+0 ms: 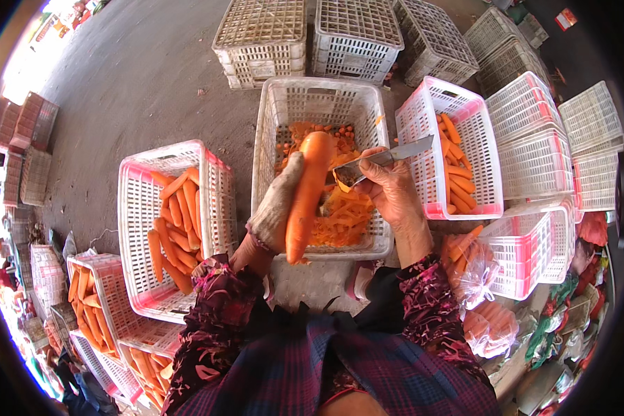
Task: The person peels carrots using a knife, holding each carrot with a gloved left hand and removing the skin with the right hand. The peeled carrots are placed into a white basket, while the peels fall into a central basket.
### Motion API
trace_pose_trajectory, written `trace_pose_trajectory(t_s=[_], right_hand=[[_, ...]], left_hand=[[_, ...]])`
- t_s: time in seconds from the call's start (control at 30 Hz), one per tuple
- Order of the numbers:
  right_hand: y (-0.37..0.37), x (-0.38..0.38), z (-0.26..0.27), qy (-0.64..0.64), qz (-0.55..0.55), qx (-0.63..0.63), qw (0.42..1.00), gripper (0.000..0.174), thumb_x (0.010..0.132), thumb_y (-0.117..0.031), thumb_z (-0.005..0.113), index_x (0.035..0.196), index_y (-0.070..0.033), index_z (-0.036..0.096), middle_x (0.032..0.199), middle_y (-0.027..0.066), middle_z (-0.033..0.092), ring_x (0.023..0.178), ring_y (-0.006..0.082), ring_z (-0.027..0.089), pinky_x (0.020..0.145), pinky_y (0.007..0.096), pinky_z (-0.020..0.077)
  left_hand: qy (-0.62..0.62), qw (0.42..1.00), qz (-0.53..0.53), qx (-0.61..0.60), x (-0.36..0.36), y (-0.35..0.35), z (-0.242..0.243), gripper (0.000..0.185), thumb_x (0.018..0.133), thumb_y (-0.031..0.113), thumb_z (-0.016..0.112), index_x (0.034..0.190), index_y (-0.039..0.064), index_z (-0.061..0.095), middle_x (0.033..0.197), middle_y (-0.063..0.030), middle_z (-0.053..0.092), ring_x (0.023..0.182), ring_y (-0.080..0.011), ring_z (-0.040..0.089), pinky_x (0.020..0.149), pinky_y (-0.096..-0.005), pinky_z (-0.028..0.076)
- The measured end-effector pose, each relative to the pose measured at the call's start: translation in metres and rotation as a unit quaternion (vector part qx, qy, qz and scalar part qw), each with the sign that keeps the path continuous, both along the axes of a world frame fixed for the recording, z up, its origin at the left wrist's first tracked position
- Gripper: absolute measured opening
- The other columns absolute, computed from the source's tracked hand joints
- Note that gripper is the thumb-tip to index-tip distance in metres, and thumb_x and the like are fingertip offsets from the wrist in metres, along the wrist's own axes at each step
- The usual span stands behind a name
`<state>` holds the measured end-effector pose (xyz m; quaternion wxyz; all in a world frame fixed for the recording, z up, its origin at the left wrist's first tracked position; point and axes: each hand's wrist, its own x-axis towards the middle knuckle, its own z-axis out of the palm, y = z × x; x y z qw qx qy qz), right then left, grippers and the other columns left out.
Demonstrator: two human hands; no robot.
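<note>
My left hand (277,205), in a pale, soiled work glove, grips a large orange carrot (308,200) lengthwise. The carrot is tilted over the near part of a white plastic crate (256,171). My bare right hand (395,190) holds a metal peeling knife (415,149), its flat end pointing right. A strip of peel (341,182) hangs at the tool's left end, close beside the carrot. Whether the tool touches the carrot cannot be told. Below both hands, carrot peelings (343,223) and cut carrot ends (343,132) lie in the crate.
To the left stands a pink-and-white crate (135,208) of carrots (179,223). Another crate (491,171) to the right holds carrots (455,166). Upturned crates (262,57) line the far side. Bagged carrots (491,325) lie at the near right. Concrete floor (187,99) shows between.
</note>
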<state>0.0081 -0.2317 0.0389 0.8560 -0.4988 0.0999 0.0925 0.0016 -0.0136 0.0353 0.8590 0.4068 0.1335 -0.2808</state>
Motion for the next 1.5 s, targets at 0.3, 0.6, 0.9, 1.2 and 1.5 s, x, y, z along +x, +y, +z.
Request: trace_pose_trajectory(t_s=[0.3,0.6,0.9,1.2,1.5], right_hand=[[0.013,-0.009,0.013,-0.06,0.091,-0.007,0.994,0.014,0.088,-0.005,0.081,0.1,-0.005,0.074,0.094,0.0027,0.071,0.083,0.0127,0.068,0.071,0.0273,0.0591],[0.029,-0.009,0.035,-0.179,0.002,-0.205,0.962,0.012,0.091,-0.009,0.081,0.095,-0.002,0.071,0.088,-0.0007,0.066,0.078,0.0072,0.057,0.07,0.0231,0.0459],[0.046,-0.028,0.032,-0.133,0.246,-0.19,0.941,0.008,0.09,-0.005,0.08,0.092,0.0,0.073,0.085,0.0006,0.07,0.08,0.0087,0.065,0.074,0.0261,0.0523],[0.039,-0.021,0.031,-0.157,0.193,-0.182,0.951,0.018,0.091,-0.015,0.081,0.089,-0.001,0.071,0.081,0.0009,0.066,0.076,0.0082,0.059,0.068,0.0257,0.0455],[0.04,-0.023,0.023,-0.068,0.247,-0.13,0.958,0.013,0.089,-0.01,0.081,0.09,0.001,0.074,0.08,0.0006,0.07,0.076,0.0086,0.064,0.072,0.025,0.0517]], left_hand=[[-0.003,0.997,0.043,-0.068,0.008,0.007,0.001,0.058,0.105,0.056,0.053,0.136,0.006,0.058,0.111,-0.0073,0.072,0.085,-0.0164,0.069,0.072,-0.0298,0.059],[0.0,0.991,0.097,-0.09,0.008,0.009,-0.007,0.062,0.103,0.057,0.058,0.138,0.006,0.056,0.107,-0.0094,0.07,0.085,-0.0194,0.07,0.077,-0.034,0.061],[0.046,0.994,0.044,-0.085,0.01,0.01,-0.012,0.057,0.104,0.052,0.059,0.137,0.006,0.055,0.107,-0.0068,0.067,0.092,-0.0181,0.068,0.08,-0.0326,0.058],[0.013,0.997,0.042,-0.068,0.006,0.008,-0.014,0.051,0.104,0.051,0.059,0.131,0.008,0.056,0.105,-0.0066,0.067,0.088,-0.0168,0.067,0.076,-0.031,0.057],[0.018,0.997,0.036,-0.059,0.008,0.004,-0.019,0.047,0.106,0.047,0.056,0.131,0.006,0.057,0.107,-0.0059,0.066,0.094,-0.0167,0.065,0.081,-0.0316,0.055]])
